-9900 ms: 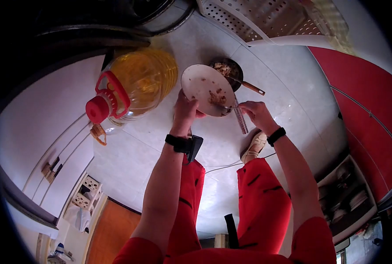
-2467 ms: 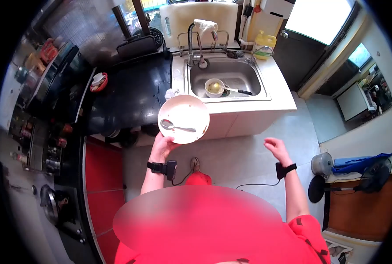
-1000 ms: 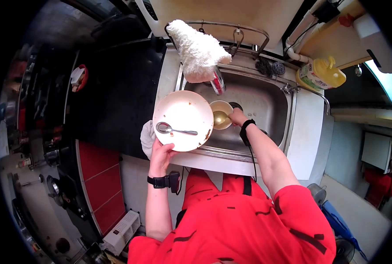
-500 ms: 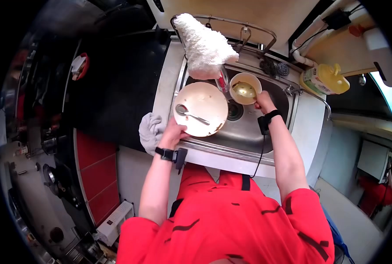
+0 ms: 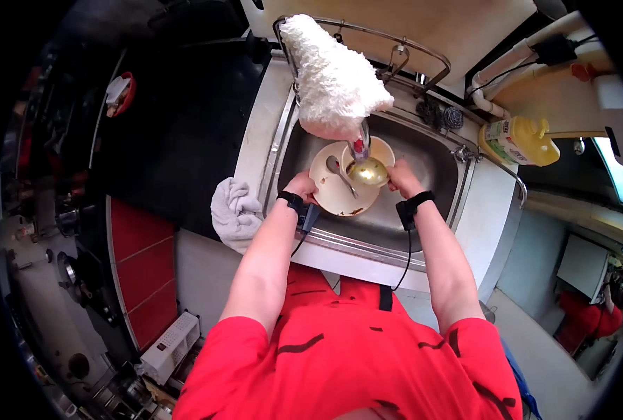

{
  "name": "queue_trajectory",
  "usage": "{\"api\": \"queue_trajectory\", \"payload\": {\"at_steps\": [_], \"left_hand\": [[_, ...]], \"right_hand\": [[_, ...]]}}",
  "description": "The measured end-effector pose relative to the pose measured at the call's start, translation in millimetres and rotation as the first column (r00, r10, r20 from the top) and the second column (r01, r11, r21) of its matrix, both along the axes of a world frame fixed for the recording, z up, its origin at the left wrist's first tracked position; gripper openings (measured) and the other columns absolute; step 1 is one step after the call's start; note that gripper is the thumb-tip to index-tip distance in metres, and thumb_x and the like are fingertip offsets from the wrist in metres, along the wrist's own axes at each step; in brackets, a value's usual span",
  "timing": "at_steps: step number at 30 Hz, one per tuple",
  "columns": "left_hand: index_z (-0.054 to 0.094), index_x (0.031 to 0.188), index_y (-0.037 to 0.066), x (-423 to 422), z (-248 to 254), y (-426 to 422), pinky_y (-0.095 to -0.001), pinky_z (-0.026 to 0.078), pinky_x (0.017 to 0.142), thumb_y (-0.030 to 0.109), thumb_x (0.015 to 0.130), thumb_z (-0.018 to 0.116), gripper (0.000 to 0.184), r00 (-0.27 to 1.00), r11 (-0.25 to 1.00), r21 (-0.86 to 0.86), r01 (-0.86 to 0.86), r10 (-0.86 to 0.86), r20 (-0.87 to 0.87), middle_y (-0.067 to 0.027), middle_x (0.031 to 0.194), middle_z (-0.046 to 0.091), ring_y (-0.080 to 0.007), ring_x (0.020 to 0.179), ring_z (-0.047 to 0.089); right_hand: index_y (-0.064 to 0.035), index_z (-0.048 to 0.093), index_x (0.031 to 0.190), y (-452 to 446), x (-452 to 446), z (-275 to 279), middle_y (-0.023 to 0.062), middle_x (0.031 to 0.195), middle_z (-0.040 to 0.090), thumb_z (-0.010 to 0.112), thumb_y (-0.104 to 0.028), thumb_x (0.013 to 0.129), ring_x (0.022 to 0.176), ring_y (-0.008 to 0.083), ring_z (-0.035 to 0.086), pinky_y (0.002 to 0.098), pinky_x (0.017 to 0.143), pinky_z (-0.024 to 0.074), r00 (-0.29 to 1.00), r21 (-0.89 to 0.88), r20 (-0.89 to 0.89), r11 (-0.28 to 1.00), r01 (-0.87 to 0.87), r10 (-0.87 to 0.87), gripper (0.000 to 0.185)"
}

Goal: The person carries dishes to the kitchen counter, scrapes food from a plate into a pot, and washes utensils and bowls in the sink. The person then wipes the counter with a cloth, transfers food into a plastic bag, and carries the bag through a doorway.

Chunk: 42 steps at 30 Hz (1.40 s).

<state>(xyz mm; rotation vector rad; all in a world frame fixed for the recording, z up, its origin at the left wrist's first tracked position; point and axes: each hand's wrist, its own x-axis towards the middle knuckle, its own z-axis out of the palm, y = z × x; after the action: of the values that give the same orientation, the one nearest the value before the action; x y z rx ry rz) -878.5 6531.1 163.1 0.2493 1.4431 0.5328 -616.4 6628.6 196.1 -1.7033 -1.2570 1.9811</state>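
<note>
Low over the sink (image 5: 409,217), my left hand (image 5: 302,187) grips the left rim of a white plate (image 5: 334,197) with food scraps on it. A metal spoon (image 5: 342,175) lies on that plate. My right hand (image 5: 402,179) is closed on the right side of a white bowl (image 5: 381,152), which overlaps the plate's upper right. A shiny yellowish ladle or spoon head (image 5: 367,171) shows at the bowl's lower edge; its handle is hidden. The faucet, covered by a white fluffy cloth (image 5: 336,84), hangs just above both dishes.
A grey towel (image 5: 234,210) lies on the counter's left edge. Scouring pads (image 5: 452,117) and a yellow detergent jug (image 5: 518,141) stand behind the sink. A red bowl (image 5: 126,94) is on the dark surface at left. A person in red (image 5: 591,315) shows at far right.
Since the earlier frames, the plate has moved from beside the sink's left edge to over the basin. The bowl, lifted by my right hand, has come left against the plate and under the faucet.
</note>
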Motion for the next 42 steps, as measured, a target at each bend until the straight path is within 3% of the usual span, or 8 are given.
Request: {"api": "queue_trajectory", "payload": {"at_steps": [14, 16, 17, 19, 22, 26, 34, 42], "left_hand": [[0.042, 0.129, 0.003, -17.1, -71.9, -14.1, -0.0447, 0.05, 0.084, -0.017, 0.074, 0.035, 0.059, 0.973, 0.962, 0.152, -0.227, 0.23, -0.001, -0.0157, 0.118, 0.056, -0.0288, 0.107, 0.057], [0.043, 0.128, 0.002, -16.5, -18.5, -4.3, -0.0399, 0.048, 0.087, -0.013, 0.075, 0.038, 0.056, 0.989, 0.968, 0.211, -0.137, 0.147, -0.032, -0.0178, 0.121, 0.054, -0.0298, 0.109, 0.056], [0.043, 0.128, 0.002, -14.5, 0.4, 0.2, -0.0384, 0.048, 0.087, -0.011, 0.076, 0.039, 0.054, 0.894, 0.967, 0.184, 0.175, -0.078, -0.44, -0.0192, 0.121, 0.054, -0.0321, 0.108, 0.056], [0.056, 0.109, 0.003, -2.3, -5.9, -4.2, -0.0398, 0.048, 0.08, -0.005, 0.077, 0.047, 0.035, 0.378, 0.873, 0.214, 0.439, 0.037, -0.925, -0.022, 0.101, 0.06, -0.036, 0.091, 0.06], [0.055, 0.11, 0.004, -10.1, 81.2, 24.6, -0.0391, 0.047, 0.078, -0.001, 0.079, 0.05, 0.032, 0.698, 0.807, 0.485, 0.337, 0.132, -0.704, -0.0204, 0.103, 0.059, -0.0344, 0.095, 0.058], [0.056, 0.108, 0.005, -7.4, 141.7, 58.8, -0.0423, 0.048, 0.073, 0.003, 0.082, 0.051, 0.027, 0.668, 0.344, 0.797, 0.497, 0.435, -0.604, -0.0166, 0.091, 0.06, -0.0366, 0.083, 0.058], [0.06, 0.086, 0.008, -21.1, 156.5, 80.9, -0.046, 0.046, 0.065, 0.018, 0.085, 0.047, 0.016, 0.527, 0.35, 0.51, 0.786, 0.051, -0.848, -0.0161, 0.078, 0.063, -0.0374, 0.077, 0.06], [0.054, 0.099, 0.001, -9.8, 113.0, 88.1, -0.0479, 0.047, 0.073, 0.011, 0.083, 0.053, 0.019, 0.484, 0.317, 0.482, 0.817, 0.079, -0.872, -0.0216, 0.082, 0.063, -0.0401, 0.083, 0.06]], "right_hand": [[0.002, 0.055, 0.078, -33.1, -44.7, -35.3, 0.0049, 0.056, 0.048, 0.05, -0.007, 0.077, 0.039, 0.0135, 0.043, 0.0289, 0.037, 0.0342, 0.96, -0.157, 0.094, 0.956, -0.247, 0.263, 0.011], [0.0033, 0.055, 0.079, -40.3, -55.7, -28.5, 0.0054, 0.055, 0.048, 0.051, -0.009, 0.077, 0.04, 0.0142, 0.044, 0.0291, 0.038, 0.0355, 0.933, -0.1, 0.127, 0.941, -0.324, 0.335, 0.013], [0.0038, 0.056, 0.08, -44.2, -55.4, -43.9, 0.0056, 0.055, 0.048, 0.052, -0.009, 0.078, 0.04, 0.0144, 0.045, 0.0287, 0.038, 0.0366, 0.912, -0.13, 0.131, 0.919, -0.372, 0.388, 0.014], [0.0028, 0.056, 0.078, -56.1, -56.3, -47.5, 0.0058, 0.056, 0.05, 0.051, -0.01, 0.08, 0.041, 0.0146, 0.047, 0.0285, 0.038, 0.037, 0.926, -0.123, 0.128, 0.932, -0.34, 0.354, 0.014], [0.0056, 0.058, 0.082, -58.6, -57.9, -56.9, 0.0105, 0.06, 0.056, 0.052, -0.012, 0.078, 0.043, 0.0177, 0.053, 0.0306, 0.04, 0.0414, 0.918, -0.079, 0.14, 0.929, -0.362, 0.37, 0.019], [0.0074, 0.06, 0.102, -60.2, -66.8, -44.2, 0.0156, 0.068, 0.064, 0.052, -0.021, 0.08, 0.047, 0.0217, 0.06, 0.0312, 0.045, 0.0482, 0.927, 0.093, 0.239, 0.943, -0.319, 0.29, 0.038], [0.0039, 0.054, 0.118, -63.3, -43.6, -70.5, 0.0201, 0.096, 0.065, 0.056, -0.04, 0.084, 0.084, 0.0238, 0.065, 0.0314, 0.07, 0.0506, 0.976, 0.343, 0.134, 0.916, -0.207, 0.171, 0.056], [-0.0028, 0.058, 0.114, -69.7, -37.5, 140.5, 0.0066, 0.103, 0.063, 0.058, -0.011, 0.085, 0.092, 0.0138, 0.059, 0.0252, 0.08, 0.0458, 0.977, 0.681, -0.077, 0.705, 0.198, -0.2, 0.03]]}}
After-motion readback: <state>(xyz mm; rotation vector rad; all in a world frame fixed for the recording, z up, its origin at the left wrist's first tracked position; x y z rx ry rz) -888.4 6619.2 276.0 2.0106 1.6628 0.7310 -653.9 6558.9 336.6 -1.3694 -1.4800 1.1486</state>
